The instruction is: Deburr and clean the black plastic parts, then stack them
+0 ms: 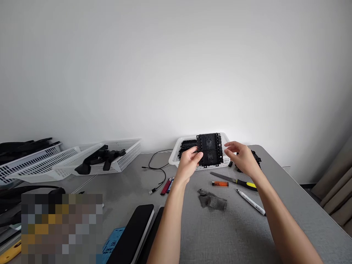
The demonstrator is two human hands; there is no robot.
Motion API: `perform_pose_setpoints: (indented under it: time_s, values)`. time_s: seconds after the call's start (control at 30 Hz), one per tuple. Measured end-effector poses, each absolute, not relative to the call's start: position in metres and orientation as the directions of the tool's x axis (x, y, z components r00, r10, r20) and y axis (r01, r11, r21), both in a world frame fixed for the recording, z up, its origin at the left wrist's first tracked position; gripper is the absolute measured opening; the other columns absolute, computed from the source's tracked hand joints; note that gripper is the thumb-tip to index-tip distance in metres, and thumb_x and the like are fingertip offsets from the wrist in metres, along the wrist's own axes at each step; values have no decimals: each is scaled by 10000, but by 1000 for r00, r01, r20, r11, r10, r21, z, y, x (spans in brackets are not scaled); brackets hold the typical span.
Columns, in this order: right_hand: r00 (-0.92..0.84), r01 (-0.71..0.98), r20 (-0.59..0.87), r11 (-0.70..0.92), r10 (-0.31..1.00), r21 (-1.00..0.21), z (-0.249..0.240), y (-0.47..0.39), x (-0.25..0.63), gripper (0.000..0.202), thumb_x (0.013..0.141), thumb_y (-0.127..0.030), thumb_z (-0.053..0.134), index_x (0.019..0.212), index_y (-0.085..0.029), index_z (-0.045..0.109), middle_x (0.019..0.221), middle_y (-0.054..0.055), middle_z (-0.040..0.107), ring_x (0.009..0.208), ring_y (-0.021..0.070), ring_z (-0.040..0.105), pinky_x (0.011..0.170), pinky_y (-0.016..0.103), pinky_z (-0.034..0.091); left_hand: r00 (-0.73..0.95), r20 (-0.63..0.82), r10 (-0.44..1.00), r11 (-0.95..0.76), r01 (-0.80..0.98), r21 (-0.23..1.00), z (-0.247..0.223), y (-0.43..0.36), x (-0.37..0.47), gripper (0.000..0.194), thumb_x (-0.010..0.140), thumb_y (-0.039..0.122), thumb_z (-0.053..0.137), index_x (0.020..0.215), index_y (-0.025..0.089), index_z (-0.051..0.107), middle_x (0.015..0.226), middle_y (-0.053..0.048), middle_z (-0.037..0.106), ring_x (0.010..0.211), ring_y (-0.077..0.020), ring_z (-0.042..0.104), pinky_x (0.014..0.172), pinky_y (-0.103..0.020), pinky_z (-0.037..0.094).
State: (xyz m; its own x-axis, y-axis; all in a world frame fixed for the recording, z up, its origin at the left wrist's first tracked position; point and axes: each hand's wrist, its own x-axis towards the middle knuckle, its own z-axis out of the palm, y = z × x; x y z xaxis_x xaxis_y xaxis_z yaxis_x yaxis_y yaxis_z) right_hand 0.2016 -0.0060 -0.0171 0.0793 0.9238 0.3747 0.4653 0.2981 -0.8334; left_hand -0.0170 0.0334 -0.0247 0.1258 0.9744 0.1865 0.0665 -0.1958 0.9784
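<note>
A flat black plastic part (209, 149) with toothed side edges is held up in front of a white basket (173, 158). My left hand (189, 163) pinches its left edge between thumb and fingers. Just off the part's right edge is my right hand (242, 156), its fingers bent and apart, with nothing visible between them. More black parts (187, 145) lie in the basket behind my left hand. Another black part (256, 157) sits on the table, partly hidden behind my right hand.
On the grey table are a file (246, 184), an orange lighter (220, 183), a white marker (250, 202), a grey cloth (211, 200), a black cable (156, 168) and a red lighter (165, 186). White baskets (129, 156) with black items stand at left.
</note>
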Motion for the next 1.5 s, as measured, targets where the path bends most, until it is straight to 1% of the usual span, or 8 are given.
perform_pose_setpoints:
  time_s: [0.17, 0.27, 0.43, 0.6, 0.73, 0.87, 1.07, 1.5]
  values:
    - [-181, 847, 35, 174, 983, -503, -38, -24, 224, 153, 867, -319, 629, 805, -184, 663, 830, 74, 716, 727, 199, 656, 585, 273, 403, 64, 164, 984, -168, 67, 983, -24, 36, -19, 819, 721, 503, 783, 1384, 87, 541, 1006, -128, 729, 980, -269, 653, 694, -293, 496]
    - [-219, 943, -227, 146, 949, -300, -74, -39, 239, 88, 821, -261, 685, 876, -192, 679, 915, 74, 725, 795, 238, 686, 584, 270, 389, 61, 160, 985, -163, 45, 986, -23, 36, -20, 792, 706, 496, 799, 1354, 101, 572, 1055, -143, 731, 1024, -296, 658, 691, -298, 502]
    - [-135, 982, -223, 101, 965, -159, -133, -62, 244, 203, 844, -175, 661, 1043, -165, 617, 1036, 138, 711, 969, 314, 687, 667, 308, 423, 80, 180, 980, -181, 6, 983, -24, 36, -20, 694, 705, 496, 801, 1263, 118, 638, 1102, -156, 726, 1094, -321, 648, 718, -316, 515]
    - [-138, 936, -68, 107, 988, -336, -148, -71, 239, 168, 832, -44, 525, 914, -189, 547, 847, 78, 676, 747, 220, 663, 570, 274, 362, 56, 177, 983, -177, -20, 984, -23, 35, -19, 687, 681, 481, 828, 1252, 142, 651, 991, -130, 745, 1040, -318, 670, 716, -330, 530]
    - [-232, 751, 40, 205, 972, -628, -103, -70, 243, 160, 980, -261, 377, 995, -227, 533, 656, -22, 565, 525, 146, 480, 499, 254, 302, 38, 164, 986, -164, -1, 986, -21, 33, -19, 655, 725, 448, 807, 1285, 155, 635, 1043, -138, 742, 1069, -320, 666, 739, -339, 538]
    - [-147, 297, 310, 341, 939, -892, -31, -61, 248, 275, 963, -417, 481, 1099, -225, 623, 920, 65, 688, 711, 185, 600, 596, 293, 437, 31, 144, 989, -144, 8, 989, -19, 32, -18, 657, 765, 417, 784, 1339, 159, 595, 1112, -144, 732, 1119, -314, 652, 775, -337, 540]
    - [119, -21, 526, 531, 842, -847, 16, -50, 228, 266, 798, -371, 696, 1041, -269, 671, 835, 39, 683, 798, 217, 640, 727, 347, 487, 32, 142, 989, -142, -12, 990, -18, 29, -16, 663, 715, 430, 821, 1290, 161, 630, 1086, -136, 736, 1089, -311, 658, 771, -340, 542]
    - [73, 145, 523, 510, 849, -848, -24, -13, 171, 379, 921, -535, 576, 843, -168, 629, 549, -27, 492, 473, 96, 380, 456, 255, 272, 186, 246, 951, -248, -13, 969, -13, 20, -15, 581, 729, 512, 774, 1200, 180, 699, 853, -73, 742, 844, -264, 683, 694, -324, 498]
